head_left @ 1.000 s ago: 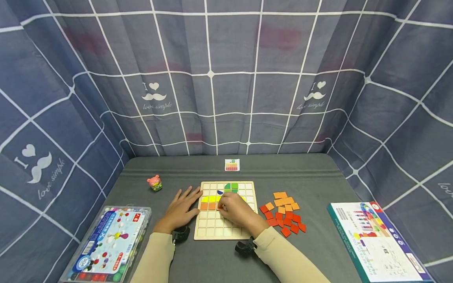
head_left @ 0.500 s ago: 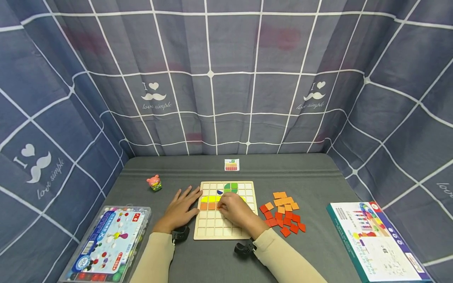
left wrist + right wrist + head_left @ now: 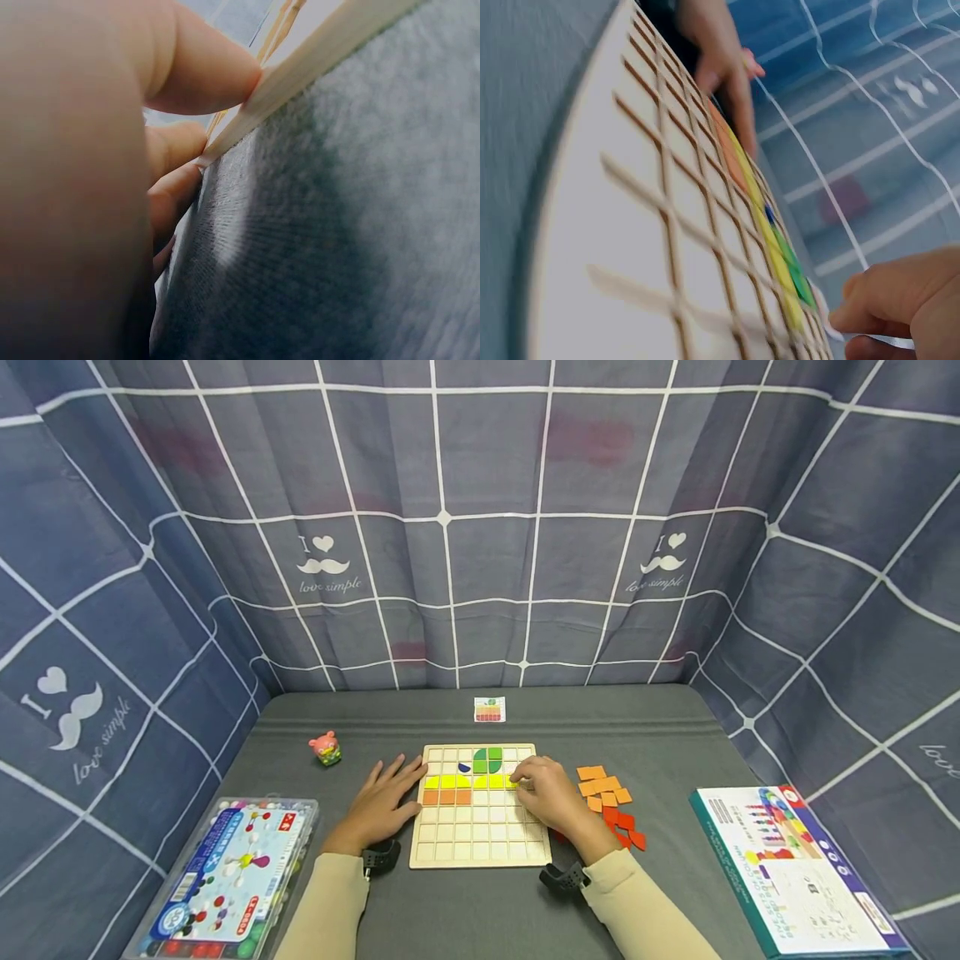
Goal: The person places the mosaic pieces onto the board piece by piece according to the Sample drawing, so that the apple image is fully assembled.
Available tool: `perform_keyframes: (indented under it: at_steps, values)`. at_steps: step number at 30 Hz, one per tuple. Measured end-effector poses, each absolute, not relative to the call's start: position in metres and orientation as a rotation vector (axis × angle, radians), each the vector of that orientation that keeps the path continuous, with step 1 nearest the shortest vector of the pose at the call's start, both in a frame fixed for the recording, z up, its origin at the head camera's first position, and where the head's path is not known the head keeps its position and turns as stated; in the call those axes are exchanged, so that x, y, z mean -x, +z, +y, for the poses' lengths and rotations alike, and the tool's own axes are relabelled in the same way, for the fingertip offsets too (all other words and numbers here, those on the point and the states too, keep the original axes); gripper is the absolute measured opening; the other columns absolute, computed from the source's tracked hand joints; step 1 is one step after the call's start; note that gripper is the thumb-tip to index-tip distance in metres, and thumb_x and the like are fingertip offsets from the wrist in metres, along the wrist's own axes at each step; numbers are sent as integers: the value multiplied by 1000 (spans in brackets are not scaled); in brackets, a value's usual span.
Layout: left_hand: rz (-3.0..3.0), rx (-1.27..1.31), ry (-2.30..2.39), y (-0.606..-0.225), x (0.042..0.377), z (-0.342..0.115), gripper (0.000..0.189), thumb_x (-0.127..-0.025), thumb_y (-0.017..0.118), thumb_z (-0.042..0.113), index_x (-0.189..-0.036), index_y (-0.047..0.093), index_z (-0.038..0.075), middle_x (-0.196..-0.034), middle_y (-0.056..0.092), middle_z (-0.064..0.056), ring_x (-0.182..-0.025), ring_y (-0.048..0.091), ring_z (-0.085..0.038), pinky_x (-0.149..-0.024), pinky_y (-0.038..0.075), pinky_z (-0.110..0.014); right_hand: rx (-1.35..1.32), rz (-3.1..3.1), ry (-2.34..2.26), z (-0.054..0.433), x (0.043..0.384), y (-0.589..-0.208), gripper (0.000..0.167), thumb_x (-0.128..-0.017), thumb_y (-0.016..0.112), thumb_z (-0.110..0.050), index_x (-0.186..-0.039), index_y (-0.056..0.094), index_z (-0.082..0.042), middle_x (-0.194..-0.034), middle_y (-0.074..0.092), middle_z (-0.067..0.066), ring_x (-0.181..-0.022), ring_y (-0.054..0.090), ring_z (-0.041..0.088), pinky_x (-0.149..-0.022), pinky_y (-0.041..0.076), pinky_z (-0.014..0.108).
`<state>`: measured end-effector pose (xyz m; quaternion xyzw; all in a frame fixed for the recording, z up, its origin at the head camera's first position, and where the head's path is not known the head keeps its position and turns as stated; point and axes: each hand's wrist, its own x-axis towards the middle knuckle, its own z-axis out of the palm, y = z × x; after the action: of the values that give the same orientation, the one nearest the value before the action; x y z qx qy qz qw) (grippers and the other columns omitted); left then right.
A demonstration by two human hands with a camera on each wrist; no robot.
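A wooden grid board (image 3: 480, 852) lies on the dark table. It bears a yellow row (image 3: 491, 782), a shorter orange row (image 3: 447, 797) below it at the left, a green leaf-like shape (image 3: 487, 760) and a small dark blue piece (image 3: 464, 767). My left hand (image 3: 378, 806) rests flat beside the board, thumb and fingertips at its left edge; the left wrist view shows them touching the wooden side. Over the board's right edge hovers my right hand (image 3: 553, 795), fingers loosely bent, no piece showing between them. It partly hides the loose red tiles (image 3: 624, 821).
Orange tiles (image 3: 600, 786) lie right of the board. Behind it is a small picture card (image 3: 490, 709); a pink figurine (image 3: 326, 748) stands back left. A clear plastic case (image 3: 225, 877) sits at left, a flat box (image 3: 795, 868) at right. Checked curtains (image 3: 487, 560) enclose the table.
My right hand has left the orange row and moved right to the board's right edge, uncovering an orange row and the middle of the yellow row. The left hand has stayed put.
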<state>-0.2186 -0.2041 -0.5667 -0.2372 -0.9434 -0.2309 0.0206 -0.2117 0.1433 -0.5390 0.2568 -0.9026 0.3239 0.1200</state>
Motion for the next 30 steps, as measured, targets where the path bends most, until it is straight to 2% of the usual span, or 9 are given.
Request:
perform_keyframes:
  at_steps: [7,10,17,24,30]
  values:
    - [-2914,736,-729,-567,215,-205,69,-96,66,28,-162,47,16,-166,38,-3,-155,26,-34,-125,6,-61,-734,-2790,867,197,213,-533,36,-80,68,14,-103,79,-11,-111,69,-4,-108,63,26,-98,52,51]
    - [-2895,741,-735,-568,215,-205,68,-96,65,28,-161,49,15,-166,40,-5,-155,27,-36,-125,7,-62,-769,-2832,812,213,213,-533,35,-81,70,13,-102,79,-14,-110,69,-4,-107,63,26,-103,49,54]
    - [-2929,720,-719,-567,216,-207,69,-97,65,28,-163,46,17,-167,37,-1,-156,24,-32,-126,4,-58,-769,-2892,776,229,211,-539,42,-71,77,12,-104,79,-15,-106,69,-5,-102,64,25,-91,54,49]
    - [-2965,707,-697,-567,218,-206,70,-98,64,31,-164,43,20,-169,34,2,-157,20,-28,-126,3,-56,-755,-2852,781,231,211,-540,35,-72,79,8,-99,80,-15,-97,69,-8,-92,65,19,-85,57,46]
    - [-2959,708,-707,-567,218,-205,70,-98,64,30,-163,44,19,-168,34,2,-157,21,-28,-126,2,-56,-763,-2833,744,233,212,-540,25,-76,83,1,-97,80,-14,-95,72,-7,-89,66,17,-95,49,56]
